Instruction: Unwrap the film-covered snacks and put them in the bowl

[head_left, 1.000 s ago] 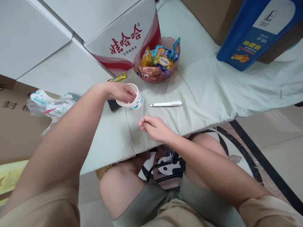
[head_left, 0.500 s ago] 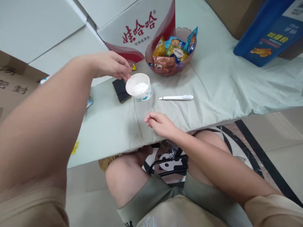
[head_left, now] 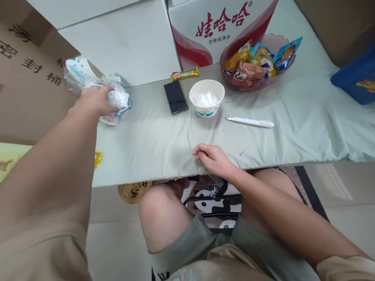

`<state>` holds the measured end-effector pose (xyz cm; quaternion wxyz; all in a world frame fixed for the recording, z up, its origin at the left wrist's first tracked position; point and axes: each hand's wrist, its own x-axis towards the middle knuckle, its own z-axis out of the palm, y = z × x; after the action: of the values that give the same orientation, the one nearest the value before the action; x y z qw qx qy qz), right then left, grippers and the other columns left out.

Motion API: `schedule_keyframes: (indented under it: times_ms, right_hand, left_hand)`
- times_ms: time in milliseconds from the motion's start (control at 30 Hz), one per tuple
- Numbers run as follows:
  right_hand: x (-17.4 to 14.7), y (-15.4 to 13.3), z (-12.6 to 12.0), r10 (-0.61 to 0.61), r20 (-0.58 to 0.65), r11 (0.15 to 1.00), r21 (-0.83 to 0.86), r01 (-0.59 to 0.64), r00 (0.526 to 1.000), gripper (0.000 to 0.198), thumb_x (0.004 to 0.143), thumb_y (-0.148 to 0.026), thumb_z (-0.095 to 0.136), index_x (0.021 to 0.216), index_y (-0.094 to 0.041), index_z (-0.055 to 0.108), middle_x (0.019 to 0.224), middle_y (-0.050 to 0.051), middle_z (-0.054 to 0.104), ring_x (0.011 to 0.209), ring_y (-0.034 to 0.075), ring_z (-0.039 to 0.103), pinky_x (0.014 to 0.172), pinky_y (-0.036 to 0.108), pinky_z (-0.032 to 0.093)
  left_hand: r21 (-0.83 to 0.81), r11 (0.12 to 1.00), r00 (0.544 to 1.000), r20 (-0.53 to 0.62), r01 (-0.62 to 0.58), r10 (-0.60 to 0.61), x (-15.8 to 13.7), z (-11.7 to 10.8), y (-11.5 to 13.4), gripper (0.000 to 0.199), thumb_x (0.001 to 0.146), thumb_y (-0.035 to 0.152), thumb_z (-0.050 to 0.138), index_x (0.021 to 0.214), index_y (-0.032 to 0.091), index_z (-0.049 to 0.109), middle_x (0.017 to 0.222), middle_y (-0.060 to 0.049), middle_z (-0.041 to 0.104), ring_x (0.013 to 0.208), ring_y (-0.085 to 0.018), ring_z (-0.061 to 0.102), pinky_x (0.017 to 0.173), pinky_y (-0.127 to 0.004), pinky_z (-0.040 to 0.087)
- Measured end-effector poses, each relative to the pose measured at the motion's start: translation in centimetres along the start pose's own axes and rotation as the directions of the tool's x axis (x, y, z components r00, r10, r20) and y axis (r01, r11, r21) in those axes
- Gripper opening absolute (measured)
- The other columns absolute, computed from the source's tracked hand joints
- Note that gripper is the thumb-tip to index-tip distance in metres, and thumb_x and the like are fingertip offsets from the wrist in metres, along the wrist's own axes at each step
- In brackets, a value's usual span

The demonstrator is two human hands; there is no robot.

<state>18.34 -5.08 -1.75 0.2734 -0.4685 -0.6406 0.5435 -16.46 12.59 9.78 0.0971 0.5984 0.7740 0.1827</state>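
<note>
Over at the far left of the table, my left hand (head_left: 93,100) is at a crinkled clear plastic bag (head_left: 118,95) of wrapped items. Its thumb and forefinger are apart, touching or just above the plastic; the other fingers are hidden. A paper cup with blue print (head_left: 79,70) lies tilted in clear wrap behind that hand. My right hand (head_left: 213,158) rests near the table's front edge, fingers curled, nothing visible in them. Beyond it stands a white paper bowl (head_left: 207,111) with crumpled clear plastic inside. A white pen-shaped cutter (head_left: 250,122) lies right of the bowl.
A black phone (head_left: 175,97) and a yellow snack stick (head_left: 184,74) lie left of the bowl. Behind are a glass bowl (head_left: 258,85) of packaged snacks and a white-red carton (head_left: 190,43). A blue container (head_left: 356,76) stands far right, a brown carton (head_left: 32,101) far left.
My left hand has moved left, from beside the paper bowl to the plastic-wrapped items. The view has turned left. My right hand stays curled near the table edge.
</note>
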Motion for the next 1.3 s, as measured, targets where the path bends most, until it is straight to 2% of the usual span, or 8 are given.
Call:
schedule_keyframes:
  times_ms: [200,300,400,533,767,933,1133,1300]
  right_hand:
    - [-0.2,0.1,0.3,-0.017,-0.009,1.000,-0.019,0.017,1.000,0.021,0.087,-0.014,0.044,0.087,-0.020,0.064,0.078,-0.001,0.067,0.072,0.015,0.061,0.070,0.027,0.042]
    - [-0.7,0.1,0.3,-0.036,-0.016,0.999,-0.008,0.036,0.999,0.021,0.087,-0.016,0.042,0.086,-0.020,0.063,0.077,0.000,0.067,0.073,0.015,0.060,0.072,0.028,0.042]
    - [-1.3,0.3,0.1,-0.058,-0.033,0.997,0.044,0.060,0.998,0.020,0.087,-0.019,0.043,0.089,-0.020,0.063,0.078,0.000,0.066,0.072,0.015,0.059,0.071,0.029,0.043]
    - [-2.0,0.6,-0.5,-0.057,-0.150,0.975,0.203,0.087,0.987,0.024,0.090,-0.031,0.048,0.109,-0.021,0.059,0.081,-0.001,0.064,0.073,0.015,0.062,0.072,0.031,0.047]
    - [-1.1,1.1,-2.9,-0.055,-0.422,0.923,0.325,0.207,0.905,0.057,0.086,-0.050,0.061,0.133,-0.027,0.042,0.131,0.011,0.058,0.097,0.018,0.063,0.081,0.035,0.054]
    - [-0.7,0.5,-4.1,-0.019,-0.469,0.967,0.215,0.135,0.883,0.049,0.081,-0.043,0.065,0.123,-0.022,0.052,0.117,0.010,0.062,0.092,0.019,0.062,0.072,0.032,0.054]
    - [-0.1,0.9,-7.2,-0.085,-0.658,0.996,-0.087,0.037,0.749,0.029,0.087,-0.027,0.051,0.115,-0.021,0.057,0.117,0.013,0.067,0.103,0.024,0.065,0.097,0.041,0.052]
    - [-1.0,5.3,-11.3,-0.273,-0.571,0.744,-0.635,-0.206,0.775,0.044,0.083,-0.027,0.056,0.125,-0.017,0.062,0.135,0.019,0.063,0.133,0.037,0.053,0.114,0.059,0.038]
  left_hand:
    - [0.466,0.882,0.997,0.012,-0.075,0.078,-1.7,-2.1,1.1,0.030,0.085,0.026,0.073,0.106,0.005,0.068,0.123,-0.004,0.060,0.138,-0.036,0.045,0.112,-0.067,0.033]
    - [0.332,0.943,0.985,-0.152,-0.032,0.087,-2.1,-3.5,2.9,0.038,0.084,0.038,0.073,0.096,0.003,0.065,0.105,-0.001,0.065,0.126,-0.029,0.057,0.111,-0.060,0.038]
    - [-0.164,0.979,0.958,-0.276,-0.125,0.076,-3.6,-3.5,5.7,0.030,0.081,0.030,0.076,0.100,0.010,0.064,0.096,0.000,0.070,0.106,-0.021,0.066,0.100,-0.049,0.049]
    - [-0.866,0.491,0.996,0.073,0.091,-0.056,-9.2,0.1,10.1,0.034,0.077,0.036,0.079,0.101,0.022,0.060,0.099,0.002,0.071,0.096,-0.019,0.070,0.079,-0.034,0.059]
    - [-0.903,0.163,0.905,0.415,0.397,0.094,-20.4,12.6,12.0,0.047,0.061,0.041,0.091,0.096,0.024,0.065,0.097,-0.004,0.074,0.075,-0.018,0.069,0.060,-0.029,0.057]
    - [-0.900,0.236,0.885,0.415,0.366,0.211,-22.4,16.1,12.0,0.048,0.063,0.037,0.092,0.102,0.027,0.065,0.102,-0.002,0.072,0.098,-0.022,0.070,0.085,-0.033,0.057]
    - [-0.924,0.248,0.936,0.330,0.293,0.123,-20.3,15.1,11.6,0.063,0.062,0.040,0.092,0.112,0.026,0.057,0.099,-0.004,0.068,0.091,-0.022,0.070,0.074,-0.031,0.058]
    - [-0.907,0.265,0.940,0.340,0.327,0.006,-18.1,15.2,9.4,0.058,0.068,0.033,0.086,0.116,0.026,0.053,0.096,-0.003,0.068,0.080,-0.019,0.070,0.065,-0.029,0.058]
